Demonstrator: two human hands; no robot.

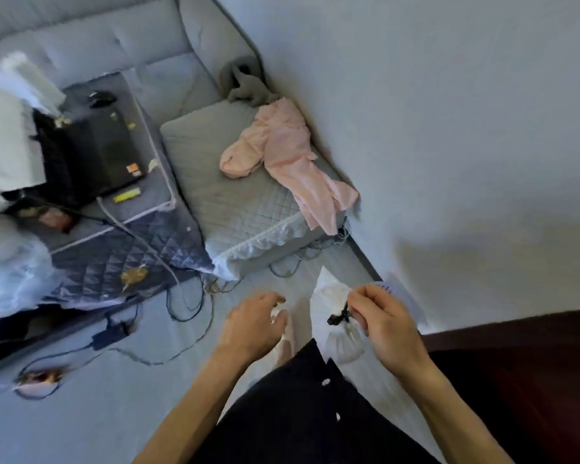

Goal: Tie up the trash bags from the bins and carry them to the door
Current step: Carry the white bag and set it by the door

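Open floor [114,413] at left; cables [195,316] and quilted cushion [235,195] ahead, trash bag [327,298] and wall [449,128] right.

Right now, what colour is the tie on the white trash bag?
Black tie, seen in the head view.

We found a lived-in home room: a tufted sofa [114,38], a frilled quilted cushion [235,195] carrying a pink garment [282,152], a laptop [94,152], and cables [188,303] trailing across the floor [114,413].

A pink garment [283,155] lies on a grey quilted cushion [221,199], far centre; left, a black laptop [98,152] tops a quilt-covered table [114,262]; cables [201,326] cross the floor [114,416].
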